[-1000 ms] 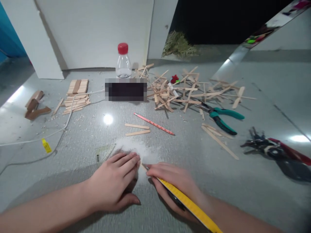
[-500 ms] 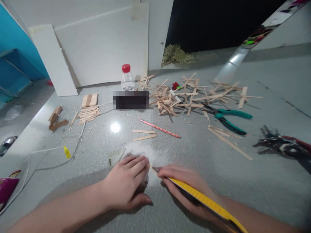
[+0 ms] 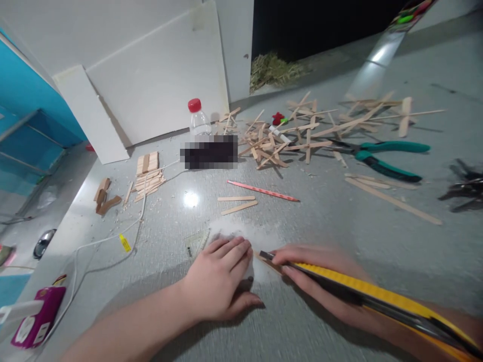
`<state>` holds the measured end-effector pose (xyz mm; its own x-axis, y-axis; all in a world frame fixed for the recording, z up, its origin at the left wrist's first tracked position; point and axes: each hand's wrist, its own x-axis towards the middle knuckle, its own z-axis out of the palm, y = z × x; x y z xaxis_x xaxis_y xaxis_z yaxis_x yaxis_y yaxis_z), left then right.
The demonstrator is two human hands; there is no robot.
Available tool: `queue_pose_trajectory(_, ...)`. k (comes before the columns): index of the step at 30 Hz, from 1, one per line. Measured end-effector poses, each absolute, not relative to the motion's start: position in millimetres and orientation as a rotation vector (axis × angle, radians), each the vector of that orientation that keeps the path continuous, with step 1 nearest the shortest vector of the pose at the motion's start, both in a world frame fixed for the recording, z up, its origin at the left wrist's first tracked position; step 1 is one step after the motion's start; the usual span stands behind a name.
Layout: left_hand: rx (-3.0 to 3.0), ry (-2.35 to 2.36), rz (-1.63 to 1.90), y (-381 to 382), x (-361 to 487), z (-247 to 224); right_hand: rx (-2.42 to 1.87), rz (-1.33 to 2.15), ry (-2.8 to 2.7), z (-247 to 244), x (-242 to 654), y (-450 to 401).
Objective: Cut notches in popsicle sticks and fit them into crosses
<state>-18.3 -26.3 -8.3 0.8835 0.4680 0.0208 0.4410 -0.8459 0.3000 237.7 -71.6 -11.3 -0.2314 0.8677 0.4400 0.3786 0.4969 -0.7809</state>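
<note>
My left hand (image 3: 222, 276) lies palm down, its fingers close together and pressing a wooden craft stick (image 3: 273, 267) against the table. The stick's pale end sticks out to the right of the fingertips; the rest is hidden under the hand. My right hand (image 3: 320, 276), partly blurred, is closed around a yellow and black utility knife (image 3: 354, 291). The knife's tip is at the exposed part of the stick, just right of my left fingers. White dust (image 3: 230, 229) and a clear set square (image 3: 196, 244) lie beside my left hand.
Two loose craft sticks (image 3: 238, 206) and a red pencil (image 3: 264, 191) lie ahead. Behind them are a red-capped bottle (image 3: 198, 120) and joined stick pieces (image 3: 264, 146). Green-handled pliers (image 3: 394, 147) lie right; stacked sticks (image 3: 149, 176), a white cable (image 3: 109, 234) and a purple power socket (image 3: 39, 319) left.
The view has tilted and turned, so everything sits differently in the picture. The knife has shifted slightly along the stick, and more of the stick shows. My left hand stays pressed down.
</note>
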Motion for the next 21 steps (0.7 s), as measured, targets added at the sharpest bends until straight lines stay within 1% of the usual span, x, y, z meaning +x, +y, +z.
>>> queue_pose_trajectory(4, 2.771, 0.668, 0.094, -26.2, -16.0, -6.6, -1.078, 0.602, -1.815, -11.8, 237.6, -72.7)
queue_pose_trajectory(11, 2.790, 0.644, 0.182, -26.4, -11.9, -2.7, -1.114, 0.638, -1.813, -9.1, 238.7, -71.2)
queue_pose_trajectory(21, 2.891, 0.625, 0.374, -25.3, -6.4, 3.4, -1.069, 0.792, -1.946, -9.5, 247.5, -67.6)
